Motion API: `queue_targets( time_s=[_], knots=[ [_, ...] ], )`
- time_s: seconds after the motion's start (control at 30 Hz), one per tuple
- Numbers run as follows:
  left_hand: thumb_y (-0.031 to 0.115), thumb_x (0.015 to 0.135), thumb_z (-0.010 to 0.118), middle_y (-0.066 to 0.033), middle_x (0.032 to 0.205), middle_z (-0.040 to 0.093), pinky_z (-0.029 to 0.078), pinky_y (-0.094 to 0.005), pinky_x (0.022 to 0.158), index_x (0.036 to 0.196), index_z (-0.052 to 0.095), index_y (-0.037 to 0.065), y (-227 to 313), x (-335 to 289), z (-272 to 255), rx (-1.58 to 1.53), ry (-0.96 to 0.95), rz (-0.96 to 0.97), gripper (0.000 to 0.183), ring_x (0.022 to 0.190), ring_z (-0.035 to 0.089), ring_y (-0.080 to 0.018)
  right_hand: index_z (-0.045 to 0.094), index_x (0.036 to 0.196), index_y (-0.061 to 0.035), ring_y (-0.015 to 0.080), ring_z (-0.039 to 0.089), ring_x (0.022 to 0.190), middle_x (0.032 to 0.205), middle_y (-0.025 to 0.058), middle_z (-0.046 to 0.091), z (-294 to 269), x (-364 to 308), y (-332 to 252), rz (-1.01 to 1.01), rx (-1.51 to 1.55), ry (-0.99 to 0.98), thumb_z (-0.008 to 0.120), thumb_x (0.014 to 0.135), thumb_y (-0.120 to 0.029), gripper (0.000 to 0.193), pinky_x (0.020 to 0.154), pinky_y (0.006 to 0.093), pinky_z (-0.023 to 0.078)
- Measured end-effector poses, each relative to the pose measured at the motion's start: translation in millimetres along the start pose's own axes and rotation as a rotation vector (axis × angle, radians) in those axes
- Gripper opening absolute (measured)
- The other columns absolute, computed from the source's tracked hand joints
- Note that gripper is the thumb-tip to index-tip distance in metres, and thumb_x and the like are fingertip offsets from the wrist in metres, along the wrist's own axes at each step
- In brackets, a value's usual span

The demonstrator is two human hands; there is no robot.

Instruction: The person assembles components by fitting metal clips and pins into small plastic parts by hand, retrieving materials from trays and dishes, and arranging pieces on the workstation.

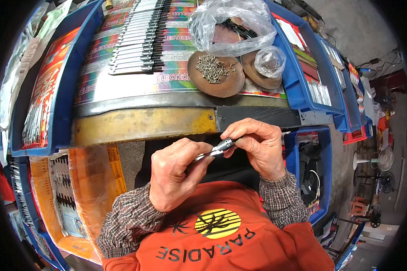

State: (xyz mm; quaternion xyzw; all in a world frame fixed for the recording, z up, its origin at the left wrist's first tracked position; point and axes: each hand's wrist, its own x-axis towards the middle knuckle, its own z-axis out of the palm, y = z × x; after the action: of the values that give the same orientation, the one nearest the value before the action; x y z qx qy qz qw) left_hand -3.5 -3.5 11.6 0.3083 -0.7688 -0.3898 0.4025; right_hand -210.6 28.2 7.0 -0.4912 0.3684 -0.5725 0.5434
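Observation:
My left hand (pixel 178 169) pinches a slim silver metal rod with a dark grey end fitting (pixel 223 145), held in front of the bench edge. Small round holes show in the fitting. My right hand (pixel 257 144) is closed at the fitting's end, thumb and fingers bent together; whatever lies between the fingertips is hidden. Beyond the hands, a brown round dish (pixel 199 86) carries a heap of small metal screws (pixel 211 67). Left of it on the bench lies a long row of silver rods with black ends (pixel 138 45).
A clear plastic bag with black parts (pixel 235 29) lies behind the dishes; a small clear bag (pixel 270 62) sits on a second dish. Blue bins flank the bench at left (pixel 61 108) and right (pixel 303 90). Lower left is an orange-lined container (pixel 90 180); lower right, another blue bin (pixel 326 180).

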Motion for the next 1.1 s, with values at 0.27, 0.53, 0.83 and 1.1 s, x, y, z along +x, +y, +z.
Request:
queue_targets(
  time_s=[0.27,0.53,0.83,1.1],
  knots=[
    [-0.005,0.070,0.071,-0.0099,0.073,0.061,0.047,-0.0346,0.054,0.091,0.063,0.004,-6.7,-2.6,7.8,-0.018,0.013,0.084,0.023,0.062,0.061,-0.0262,0.066,0.097,0.0046,0.0220,0.067,0.085,0.098,0.0170,0.066,2.9,-3.3,14.1,0.052,0.137,-0.017,0.064,0.088,-0.004,0.012,0.068,0.0317,0.060],
    [-0.007,0.070,0.070,-0.0110,0.076,0.065,0.050,-0.0325,0.056,0.091,0.065,0.002,-8.1,-9.1,11.3,-0.077,-0.009,0.054,0.024,0.065,0.064,-0.0259,0.066,0.095,0.0044,0.0230,0.067,0.085,0.095,0.0168,0.067,-1.1,-7.5,26.0,0.032,0.181,-0.064,0.064,0.088,-0.004,0.011,0.069,0.0333,0.060],
    [-0.010,0.071,0.070,-0.0112,0.079,0.067,0.050,-0.0288,0.057,0.090,0.067,0.001,-10.0,-15.6,12.1,-0.093,-0.059,0.004,0.022,0.066,0.066,-0.0215,0.067,0.093,0.0039,0.0213,0.067,0.085,0.094,0.0147,0.067,-4.2,-14.3,26.4,-0.003,0.055,-0.094,0.066,0.085,-0.001,0.009,0.074,0.0319,0.057],
    [-0.005,0.071,0.072,-0.0104,0.075,0.061,0.048,-0.0345,0.056,0.091,0.062,0.002,-17.4,-20.0,16.8,-0.014,-0.060,0.047,0.023,0.065,0.061,-0.0270,0.065,0.103,0.0026,0.0152,0.065,0.081,0.090,0.0093,0.067,1.7,-19.8,9.1,0.044,-0.335,-0.086,0.071,0.081,-0.002,0.023,0.070,0.0268,0.054]
  ],
)
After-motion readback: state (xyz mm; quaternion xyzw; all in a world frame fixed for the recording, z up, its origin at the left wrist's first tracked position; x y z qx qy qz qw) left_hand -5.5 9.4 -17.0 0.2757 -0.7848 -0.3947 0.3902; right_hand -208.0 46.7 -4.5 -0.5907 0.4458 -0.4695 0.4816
